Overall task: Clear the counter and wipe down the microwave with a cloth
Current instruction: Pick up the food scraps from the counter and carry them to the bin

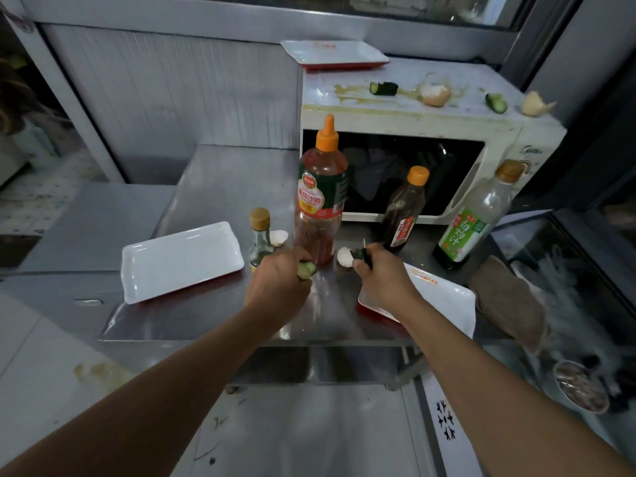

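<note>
I see both of my arms reaching forward over a steel counter (220, 187). My left hand (278, 284) has its fingers curled round a cucumber piece (306, 270), the pale cut end showing. My right hand (382, 280) pinches a second, darker cucumber piece (361, 253) between thumb and fingertips, just beside an eggshell half (344, 257) lying on the counter.

Behind my hands stands a tall ketchup bottle (321, 197) with an orange cap, holding red sauce. To its left is a small clear bottle (260, 235) with another eggshell (278, 237) close behind it. To the right stand a dark sauce bottle (404, 211) and a green-labelled bottle (478, 218), dark at the bottom and clear above.

A white tray (179, 261) lies on the left of the counter. A second tray (444, 297) sits under my right wrist, near the front edge. A brown cloth (509, 301) hangs at the counter's right edge.

The white microwave (430, 129) stands at the back right, door closed. Its top carries brownish smears, two cucumber bits (383, 88), two eggshells (435, 95) and a third tray (334, 54) at the back. The open stretch of counter lies between the left tray and my hands.
</note>
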Motion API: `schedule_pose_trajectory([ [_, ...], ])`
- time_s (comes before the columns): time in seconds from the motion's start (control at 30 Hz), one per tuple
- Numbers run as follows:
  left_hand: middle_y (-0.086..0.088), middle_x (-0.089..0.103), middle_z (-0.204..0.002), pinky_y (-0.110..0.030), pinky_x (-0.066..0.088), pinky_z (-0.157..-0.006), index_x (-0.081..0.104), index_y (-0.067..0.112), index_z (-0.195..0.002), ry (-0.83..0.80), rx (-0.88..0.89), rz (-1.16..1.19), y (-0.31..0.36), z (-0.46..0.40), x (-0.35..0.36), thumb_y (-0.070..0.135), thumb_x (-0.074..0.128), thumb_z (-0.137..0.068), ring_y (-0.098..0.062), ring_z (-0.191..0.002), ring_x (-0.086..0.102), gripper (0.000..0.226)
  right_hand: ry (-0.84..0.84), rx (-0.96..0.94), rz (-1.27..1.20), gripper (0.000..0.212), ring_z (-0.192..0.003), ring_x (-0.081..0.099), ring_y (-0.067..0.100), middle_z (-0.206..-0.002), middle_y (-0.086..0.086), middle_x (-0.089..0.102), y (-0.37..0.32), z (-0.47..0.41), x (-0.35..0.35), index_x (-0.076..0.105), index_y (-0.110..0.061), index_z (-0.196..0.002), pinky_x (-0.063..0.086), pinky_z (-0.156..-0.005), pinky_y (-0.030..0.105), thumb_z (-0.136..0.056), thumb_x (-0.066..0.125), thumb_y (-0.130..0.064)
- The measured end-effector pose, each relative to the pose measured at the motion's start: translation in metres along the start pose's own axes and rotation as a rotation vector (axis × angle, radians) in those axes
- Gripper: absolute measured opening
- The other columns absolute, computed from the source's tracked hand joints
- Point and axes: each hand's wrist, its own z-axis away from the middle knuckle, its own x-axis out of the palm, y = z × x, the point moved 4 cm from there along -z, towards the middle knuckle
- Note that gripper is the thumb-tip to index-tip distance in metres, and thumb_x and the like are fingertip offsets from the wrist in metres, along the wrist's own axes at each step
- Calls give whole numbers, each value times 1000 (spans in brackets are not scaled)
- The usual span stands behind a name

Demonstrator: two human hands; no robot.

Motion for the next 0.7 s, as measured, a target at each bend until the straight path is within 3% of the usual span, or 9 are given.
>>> schedule_pose_trajectory([
  [0.17, -4, 67, -100, -39, 53, -78, 62, 19, -105, 16, 33, -16, 16, 1, -24, 12, 60, -81, -22, -89, 62, 25, 57, -46, -16, 23, -84, 51, 25, -102, 14, 60, -18, 18, -24, 52, -7, -111, 31, -66, 26, -97, 47, -24],
  [0.27, -3, 67, -100, -38, 53, -79, 63, 18, -103, 16, 74, 17, 27, 0, -39, 11, 63, -79, -21, -88, 62, 25, 76, -65, -28, 25, -92, 55, 27, -100, 11, 58, -31, 28, -41, 52, -7, -114, 31, -68, 25, -98, 46, -25],
  [0.4, -3, 68, -99, -37, 51, -81, 64, 19, -104, 41, 129, 13, 42, -3, -58, 12, 65, -77, -22, -89, 61, 27, 89, -92, -41, 25, -84, 51, 22, -98, 11, 59, -46, 38, -61, 52, -7, -113, 34, -69, 28, -99, 45, -25],
  [0.6, -3, 68, -97, -36, 52, -79, 65, 19, -100, 64, 182, 21, 64, -8, -80, 13, 64, -77, -23, -90, 62, 24, 161, -85, -42, 26, -101, 55, 33, -106, 17, 59, -57, 48, -85, 50, -7, -113, 38, -74, 32, -99, 41, -27],
  [0.7, -3, 67, -99, -31, 50, -78, 64, 17, -103, 60, 213, 0, 76, -11, -87, 14, 65, -80, -21, -90, 61, 23, 175, -81, -48, 27, -99, 56, 34, -105, 18, 59, -60, 54, -98, 48, -6, -114, 43, -79, 37, -100, 38, -28],
])
